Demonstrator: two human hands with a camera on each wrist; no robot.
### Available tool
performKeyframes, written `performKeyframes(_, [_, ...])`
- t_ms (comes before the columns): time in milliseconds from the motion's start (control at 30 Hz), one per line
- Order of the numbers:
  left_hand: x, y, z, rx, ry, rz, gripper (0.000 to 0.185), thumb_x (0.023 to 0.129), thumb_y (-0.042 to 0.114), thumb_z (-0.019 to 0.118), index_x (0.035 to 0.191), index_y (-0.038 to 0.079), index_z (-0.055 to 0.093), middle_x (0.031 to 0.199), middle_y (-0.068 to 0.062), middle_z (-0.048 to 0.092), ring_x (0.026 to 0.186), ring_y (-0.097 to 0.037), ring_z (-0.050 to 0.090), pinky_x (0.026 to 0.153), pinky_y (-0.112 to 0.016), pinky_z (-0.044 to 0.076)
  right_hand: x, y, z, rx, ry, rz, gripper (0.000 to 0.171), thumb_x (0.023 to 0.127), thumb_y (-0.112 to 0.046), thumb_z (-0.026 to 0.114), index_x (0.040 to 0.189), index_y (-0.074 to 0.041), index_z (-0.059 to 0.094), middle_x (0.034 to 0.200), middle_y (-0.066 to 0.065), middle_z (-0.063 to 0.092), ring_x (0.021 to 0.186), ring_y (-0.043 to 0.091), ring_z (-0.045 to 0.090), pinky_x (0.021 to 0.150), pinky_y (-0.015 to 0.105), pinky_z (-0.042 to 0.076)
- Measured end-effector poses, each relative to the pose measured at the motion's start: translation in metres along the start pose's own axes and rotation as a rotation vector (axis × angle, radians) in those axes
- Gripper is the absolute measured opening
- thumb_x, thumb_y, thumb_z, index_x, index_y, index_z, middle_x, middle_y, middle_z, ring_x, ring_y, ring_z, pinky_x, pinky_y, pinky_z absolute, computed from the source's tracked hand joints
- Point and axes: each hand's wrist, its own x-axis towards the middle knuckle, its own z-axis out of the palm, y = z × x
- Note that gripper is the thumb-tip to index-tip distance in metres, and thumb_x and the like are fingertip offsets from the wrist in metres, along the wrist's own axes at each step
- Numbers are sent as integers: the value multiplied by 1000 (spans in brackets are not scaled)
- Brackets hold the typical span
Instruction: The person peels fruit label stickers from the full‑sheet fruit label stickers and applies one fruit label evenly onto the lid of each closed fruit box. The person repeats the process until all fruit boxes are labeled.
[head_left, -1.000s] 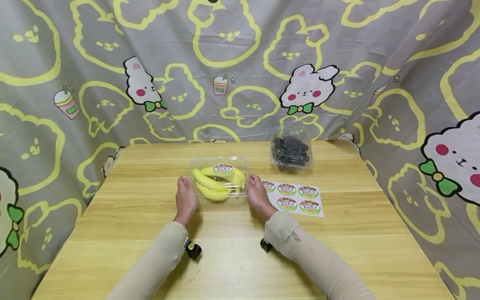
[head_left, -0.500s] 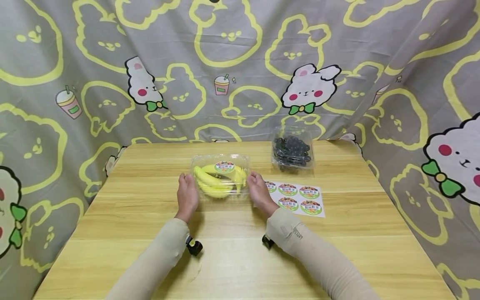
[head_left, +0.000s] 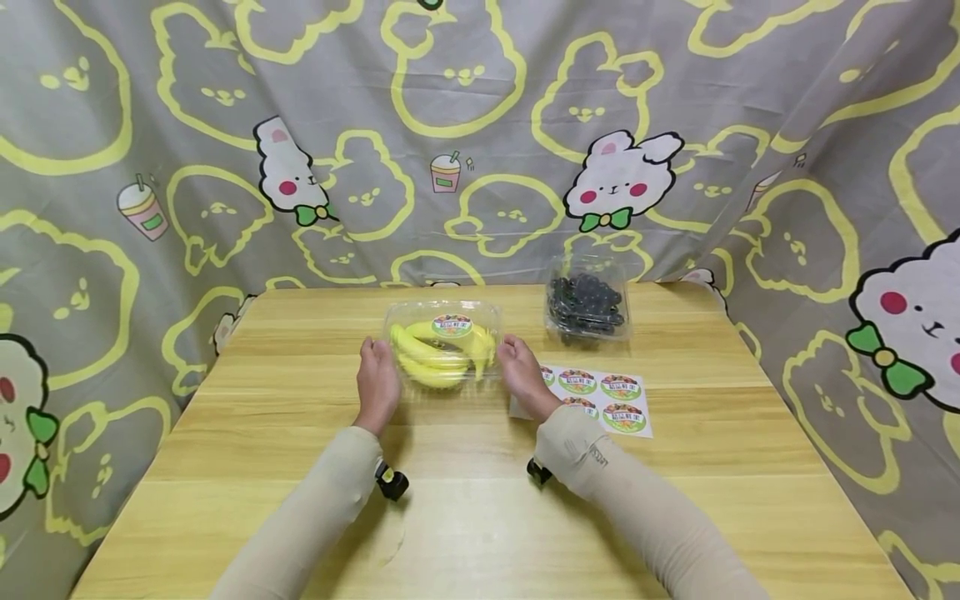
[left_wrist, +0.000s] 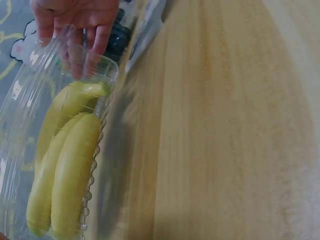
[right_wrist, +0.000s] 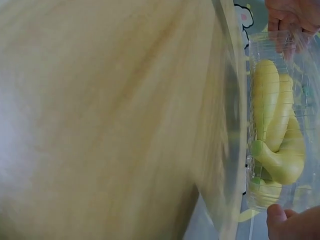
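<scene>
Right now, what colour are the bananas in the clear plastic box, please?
Yellow bananas, clearest in the head view.

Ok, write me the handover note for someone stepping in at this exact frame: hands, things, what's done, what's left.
Left hand and right hand each hold one end of the clear banana box, lid closed.
The round sticker is already on its lid.
The blueberry box stands at the table's far edge with no sticker visible on it.
The sticker sheet lies beside the right hand, stickers left on it.
Left, probably: set the banana box aside and label the blueberry box.
</scene>
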Motion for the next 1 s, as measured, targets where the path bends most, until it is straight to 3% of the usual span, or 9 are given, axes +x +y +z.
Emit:
performKeyframes(333, [5, 7, 1, -1, 2, 17, 70, 104, 49, 17, 153, 0, 12, 153, -26, 27, 140, -40, 23, 116, -47, 18, 7, -7, -5, -22, -39, 0, 54, 106, -30, 35, 152, -4, 24, 154, 15, 30, 140, 31, 29, 113, 46, 28])
performKeyframes(733, [16, 12, 4, 17, 24, 31, 62, 105, 39, 25, 152, -2, 17, 150, -27, 33, 136, -44, 30, 113, -50, 23, 23, -11, -11, -7, -55, -25, 53, 106, -26, 36, 151, -1, 25, 154, 17, 30, 141, 33, 28, 113, 45, 27])
performKeyframes(1000, [27, 12, 2, -20, -46, 40, 66, 104, 40, 31, 153, 0, 12, 154, -24, 27, 140, -40, 26, 115, -48, 21, 34, -14, -14, -16, -66, -32, 54, 106, -27, 36, 151, -1, 24, 155, 17, 28, 141, 33, 27, 113, 45, 28])
